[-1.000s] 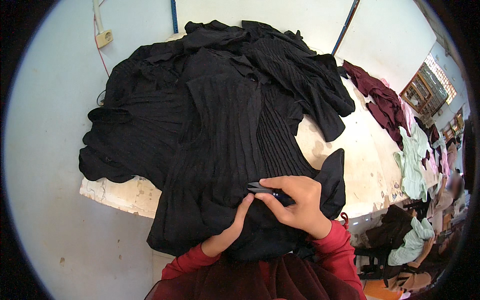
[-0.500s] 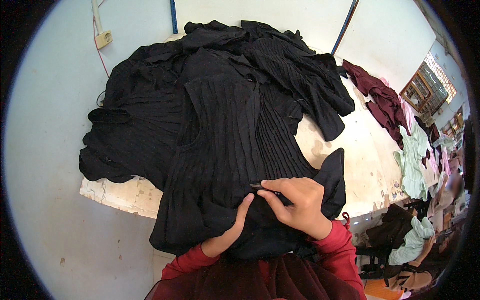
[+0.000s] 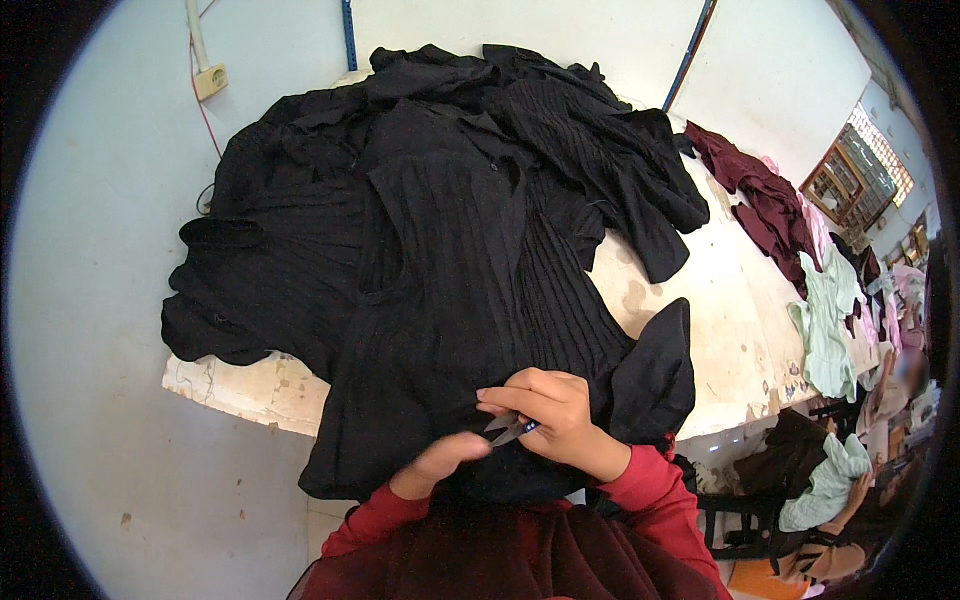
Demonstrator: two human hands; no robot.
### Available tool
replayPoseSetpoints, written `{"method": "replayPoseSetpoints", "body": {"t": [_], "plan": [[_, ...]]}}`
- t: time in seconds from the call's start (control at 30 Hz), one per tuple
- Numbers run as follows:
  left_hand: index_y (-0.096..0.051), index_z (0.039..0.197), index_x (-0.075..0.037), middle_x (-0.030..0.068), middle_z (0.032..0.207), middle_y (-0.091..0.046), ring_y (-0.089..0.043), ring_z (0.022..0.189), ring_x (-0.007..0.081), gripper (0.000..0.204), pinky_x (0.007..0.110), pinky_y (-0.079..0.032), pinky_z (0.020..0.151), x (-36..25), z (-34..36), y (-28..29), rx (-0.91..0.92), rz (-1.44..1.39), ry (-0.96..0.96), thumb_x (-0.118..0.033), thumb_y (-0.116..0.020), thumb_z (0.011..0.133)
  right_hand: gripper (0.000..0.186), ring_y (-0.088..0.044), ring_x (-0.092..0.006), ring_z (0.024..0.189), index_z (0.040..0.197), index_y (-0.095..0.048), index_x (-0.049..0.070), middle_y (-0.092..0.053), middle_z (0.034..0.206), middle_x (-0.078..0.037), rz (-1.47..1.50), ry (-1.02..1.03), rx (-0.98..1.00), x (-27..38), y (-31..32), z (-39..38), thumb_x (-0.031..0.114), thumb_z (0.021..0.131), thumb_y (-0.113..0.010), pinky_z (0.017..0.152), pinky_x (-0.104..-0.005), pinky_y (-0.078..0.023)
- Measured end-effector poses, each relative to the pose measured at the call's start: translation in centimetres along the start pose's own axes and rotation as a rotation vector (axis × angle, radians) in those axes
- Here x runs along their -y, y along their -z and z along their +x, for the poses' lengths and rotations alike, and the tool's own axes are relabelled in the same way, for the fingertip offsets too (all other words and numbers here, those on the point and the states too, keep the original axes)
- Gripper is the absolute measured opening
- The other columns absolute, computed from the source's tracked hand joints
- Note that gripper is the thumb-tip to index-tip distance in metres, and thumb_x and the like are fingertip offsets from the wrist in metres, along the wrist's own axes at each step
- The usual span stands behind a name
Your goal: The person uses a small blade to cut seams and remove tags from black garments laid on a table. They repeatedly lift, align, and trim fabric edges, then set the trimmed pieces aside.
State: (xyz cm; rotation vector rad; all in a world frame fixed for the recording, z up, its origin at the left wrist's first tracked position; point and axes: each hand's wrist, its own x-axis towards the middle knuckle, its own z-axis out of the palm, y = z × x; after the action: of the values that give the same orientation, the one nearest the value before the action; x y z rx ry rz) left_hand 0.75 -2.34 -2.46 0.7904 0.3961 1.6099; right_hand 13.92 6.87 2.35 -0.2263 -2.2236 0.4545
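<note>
A black pleated garment [image 3: 440,270] is spread toward me over the table edge, its lower part gathered near my body. In my right hand [image 3: 555,415] is a pair of thread snips [image 3: 508,428], small metal blades with a bit of blue, the tips pointing left. That hand's thumb and forefinger tips come close to the cloth; whether they pinch it I cannot tell. My left hand [image 3: 440,463] lies low on the garment, its thumb beside the blade tips. It is smeared by motion, and its other fingers are hidden.
More black garments [image 3: 290,150] are heaped behind and left on the pale worn table [image 3: 740,330]. Maroon cloth [image 3: 750,185] and a mint-green garment [image 3: 828,320] lie along the right. A wall socket [image 3: 211,82] is at upper left. Another person sits far right, near a dark chair [image 3: 738,525].
My right hand has shifted left and nearer to me, turning the snips so their blades show. The left hand has drawn down and left, and the garment front has shifted.
</note>
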Motion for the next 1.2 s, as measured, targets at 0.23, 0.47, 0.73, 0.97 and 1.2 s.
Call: {"method": "replayPoseSetpoints", "body": {"t": [0.23,0.47,0.73,0.97,1.2], "plan": [[-0.051,0.123,0.000,0.0141,0.129,-0.050,-0.046,0.122,0.0236,0.048,0.040,-0.030,0.106,-0.3,0.4,-0.4,-0.188,0.264,0.235,-0.039,-0.038,0.098,0.029,-0.061,-0.0154,0.067,0.094,-0.065,0.002,-0.064,0.082,-0.008,0.225,-0.302,-0.005,0.3,1.4,-0.2,0.010,0.069,-0.076,0.060,-0.0253,-0.046],[-0.042,0.132,0.000,0.0132,0.133,-0.048,-0.045,0.124,0.0247,0.049,0.041,-0.032,0.106,-1.1,0.6,-1.6,-0.260,0.094,0.198,-0.033,-0.043,0.097,0.028,-0.068,-0.0192,0.071,0.096,-0.066,0.004,-0.069,0.086,-0.011,0.110,-0.380,0.004,0.5,3.3,0.7,0.015,0.072,-0.077,0.059,-0.0257,-0.051],[-0.043,0.131,0.000,0.0121,0.132,-0.050,-0.047,0.122,0.0240,0.046,0.040,-0.034,0.105,-1.2,0.5,-1.3,-0.219,-0.044,0.196,-0.029,-0.045,0.097,0.022,-0.069,-0.0233,0.067,0.087,-0.069,0.004,-0.070,0.080,-0.011,0.011,-0.220,-0.050,0.4,2.8,1.2,0.015,0.071,-0.077,0.059,-0.0283,-0.052],[-0.045,0.130,0.001,0.0124,0.129,-0.051,-0.049,0.119,0.0222,0.042,0.037,-0.036,0.104,-1.1,0.7,-1.8,-0.238,0.133,0.238,-0.025,-0.045,0.097,0.023,-0.069,-0.0227,0.068,0.090,-0.068,0.004,-0.070,0.083,-0.011,0.113,-0.387,-0.059,1.3,3.3,1.5,0.014,0.071,-0.076,0.061,-0.0281,-0.053],[-0.048,0.127,0.001,0.0120,0.126,-0.053,-0.051,0.117,0.0215,0.041,0.036,-0.037,0.102,-0.8,0.5,-1.5,-0.214,0.297,0.207,-0.025,-0.044,0.097,0.017,-0.064,-0.0181,0.058,0.085,-0.069,0.010,-0.068,0.073,-0.003,-0.249,-0.160,-0.021,1.9,3.4,1.7,0.019,0.072,-0.075,0.050,-0.0279,-0.045]]}}
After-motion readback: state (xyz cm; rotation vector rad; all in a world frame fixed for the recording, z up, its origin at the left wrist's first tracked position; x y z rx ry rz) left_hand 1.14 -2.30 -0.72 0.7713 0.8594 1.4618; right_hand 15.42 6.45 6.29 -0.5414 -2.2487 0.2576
